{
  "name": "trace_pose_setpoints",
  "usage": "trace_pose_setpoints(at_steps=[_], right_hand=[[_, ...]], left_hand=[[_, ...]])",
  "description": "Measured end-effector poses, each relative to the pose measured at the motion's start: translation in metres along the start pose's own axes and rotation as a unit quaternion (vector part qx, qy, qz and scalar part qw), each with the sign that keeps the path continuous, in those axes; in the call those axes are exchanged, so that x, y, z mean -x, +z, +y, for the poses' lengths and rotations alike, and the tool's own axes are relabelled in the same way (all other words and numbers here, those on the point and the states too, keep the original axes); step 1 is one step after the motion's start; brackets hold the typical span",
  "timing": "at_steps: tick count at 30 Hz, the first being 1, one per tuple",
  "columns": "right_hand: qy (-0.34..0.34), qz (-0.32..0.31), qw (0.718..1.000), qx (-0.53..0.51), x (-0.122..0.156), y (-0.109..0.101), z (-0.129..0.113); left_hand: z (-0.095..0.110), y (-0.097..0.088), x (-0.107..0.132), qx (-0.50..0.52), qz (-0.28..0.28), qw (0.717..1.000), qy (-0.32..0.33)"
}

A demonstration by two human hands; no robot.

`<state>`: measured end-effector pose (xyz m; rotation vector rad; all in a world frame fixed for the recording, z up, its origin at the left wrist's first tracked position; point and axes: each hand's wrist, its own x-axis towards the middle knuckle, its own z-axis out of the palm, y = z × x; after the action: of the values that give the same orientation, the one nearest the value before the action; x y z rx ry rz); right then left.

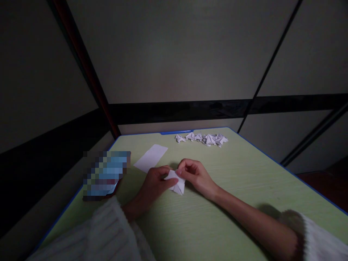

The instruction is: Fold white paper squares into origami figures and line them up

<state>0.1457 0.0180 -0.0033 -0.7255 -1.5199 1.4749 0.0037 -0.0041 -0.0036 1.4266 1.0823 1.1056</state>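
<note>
Both hands grip a small piece of folded white paper [178, 187] just above the middle of the table. My left hand [154, 183] pinches it from the left, the thumb lying across its face. From the right, my right hand [196, 177] closes thumb and index finger on its upper corner. Creases and a pointed lower end show on the paper; the fingers hide its top edge. Beyond my left hand lies a flat sheet of white paper [151, 158].
Several folded white paper figures [210, 139] sit in a row and pile at the table's far edge. A blurred-out rectangular object [107, 174] lies at the left. The pale green table [239, 174] has a blue rim; panelled walls [176, 65] stand behind it.
</note>
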Motion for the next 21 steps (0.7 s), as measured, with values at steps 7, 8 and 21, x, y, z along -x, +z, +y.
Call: trace_pose_setpoints(at_steps=[7,8,21], right_hand=[[-0.018,-0.010,1.000,0.001,0.002,0.006,0.001],[-0.023,-0.007,1.000,-0.003,0.002,0.006,0.002],[-0.071,-0.051,0.995,0.047,0.000,-0.012,0.002]], left_hand=[[-0.001,-0.001,-0.002,0.061,0.083,0.994,-0.038],[-0.002,-0.002,-0.002,0.084,0.095,0.991,-0.046],[-0.001,-0.001,-0.001,0.099,0.037,0.992,-0.072]])
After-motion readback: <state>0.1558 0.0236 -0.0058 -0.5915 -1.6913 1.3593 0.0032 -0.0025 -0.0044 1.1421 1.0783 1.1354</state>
